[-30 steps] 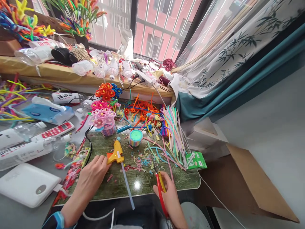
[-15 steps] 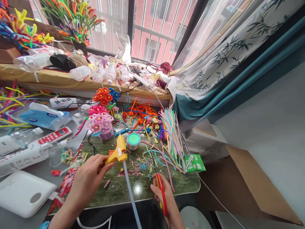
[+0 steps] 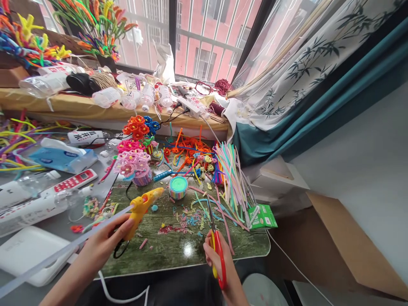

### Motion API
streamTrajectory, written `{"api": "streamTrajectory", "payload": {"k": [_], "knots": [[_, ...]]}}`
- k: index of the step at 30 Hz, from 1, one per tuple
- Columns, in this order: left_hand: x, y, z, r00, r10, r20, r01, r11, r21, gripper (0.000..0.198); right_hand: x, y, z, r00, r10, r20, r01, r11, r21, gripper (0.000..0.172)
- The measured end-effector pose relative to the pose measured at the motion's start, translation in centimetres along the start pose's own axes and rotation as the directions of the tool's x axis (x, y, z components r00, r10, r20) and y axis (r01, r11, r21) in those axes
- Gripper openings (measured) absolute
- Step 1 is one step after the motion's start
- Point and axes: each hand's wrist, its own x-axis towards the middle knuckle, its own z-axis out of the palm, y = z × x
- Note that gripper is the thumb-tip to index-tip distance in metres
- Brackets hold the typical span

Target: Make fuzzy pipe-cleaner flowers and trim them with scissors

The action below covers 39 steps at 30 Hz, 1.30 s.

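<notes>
My left hand [image 3: 108,238] is wrapped round the handle of a yellow hot glue gun [image 3: 137,212]. Its nozzle points to the upper right, and a long translucent glue stick [image 3: 79,238] runs out of its back over my forearm. In my right hand [image 3: 230,264] are scissors [image 3: 218,246] with red and yellow handles, blades pointing away from me and close together. Just beyond the nozzle stands a small round tub [image 3: 178,184] with a mint-green top and striped side. Pink fuzzy flowers [image 3: 135,161] in a striped pot are behind the gun.
Pipe-cleaner scraps [image 3: 191,221] litter the green wood-patterned board [image 3: 153,255]. A bundle of pastel pipe cleaners [image 3: 228,174] lies at its right, by a green packet [image 3: 264,216]. Bottles, a tissue pack [image 3: 63,156] and a white power bank [image 3: 35,253] crowd the left.
My left hand has turned the glue gun from upright to pointing right and drawn it lower left. The glue stick has swung to the left. The scissors have hardly moved.
</notes>
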Motion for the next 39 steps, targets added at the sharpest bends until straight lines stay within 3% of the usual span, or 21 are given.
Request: {"api": "streamTrajectory", "payload": {"k": [6, 10, 14, 18, 20, 24, 28, 33, 35, 37, 39], "knots": [[0.0, 3.0, 1.5, 0.989, 0.114, -0.091, -0.117, 0.992, -0.037, 0.068, -0.8, -2.9, 2.1, 0.976, -0.034, 0.213, -0.025, 0.963, 0.270, 0.055], [-0.3, 5.3, 3.7, 0.964, 0.211, -0.162, -0.217, 0.976, -0.024, 0.062, -0.3, -3.8, 4.7, 0.967, -0.100, 0.236, 0.007, 0.931, 0.365, 0.053], [-0.9, 6.5, 6.3, 0.932, 0.300, -0.205, -0.307, 0.952, -0.002, 0.061, 1.3, -3.1, 7.7, 0.975, -0.163, 0.154, 0.091, 0.915, 0.392, 0.047], [-1.5, 6.2, 8.1, 0.906, 0.377, -0.194, -0.380, 0.925, 0.024, 0.038, 2.1, -2.7, 9.7, 0.977, -0.195, 0.089, 0.145, 0.908, 0.392, 0.041], [-1.7, 5.9, 8.6, 0.900, 0.387, -0.203, -0.389, 0.921, 0.034, 0.026, 2.1, -3.2, 10.1, 0.976, -0.208, 0.063, 0.167, 0.902, 0.397, 0.040], [-2.0, 6.0, 9.4, 0.876, 0.419, -0.240, -0.420, 0.906, 0.047, 0.027, 1.8, -4.7, 10.4, 0.972, -0.233, -0.019, 0.221, 0.888, 0.402, 0.041], [-2.5, 7.7, 10.0, 0.814, 0.496, -0.304, -0.496, 0.864, 0.083, 0.029, 1.5, -6.2, 11.0, 0.964, -0.241, -0.114, 0.267, 0.881, 0.390, 0.044], [-3.9, 10.1, 10.2, 0.747, 0.556, -0.365, -0.550, 0.825, 0.130, 0.019, 1.1, -8.4, 10.8, 0.937, -0.306, -0.168, 0.347, 0.867, 0.358, 0.029], [-4.9, 9.7, 10.1, 0.720, 0.572, -0.393, -0.562, 0.813, 0.152, 0.022, 1.4, -9.7, 10.3, 0.902, -0.378, -0.209, 0.428, 0.844, 0.324, 0.023], [-5.8, 8.0, 9.8, 0.692, 0.602, -0.398, -0.578, 0.793, 0.194, 0.023, 2.2, -11.2, 9.5, 0.871, -0.432, -0.232, 0.488, 0.812, 0.321, 0.020], [-6.3, 5.2, 9.2, 0.713, 0.608, -0.349, -0.556, 0.793, 0.247, 0.022, 3.4, -12.9, 8.6, 0.852, -0.462, -0.248, 0.522, 0.786, 0.330, 0.021]]}}
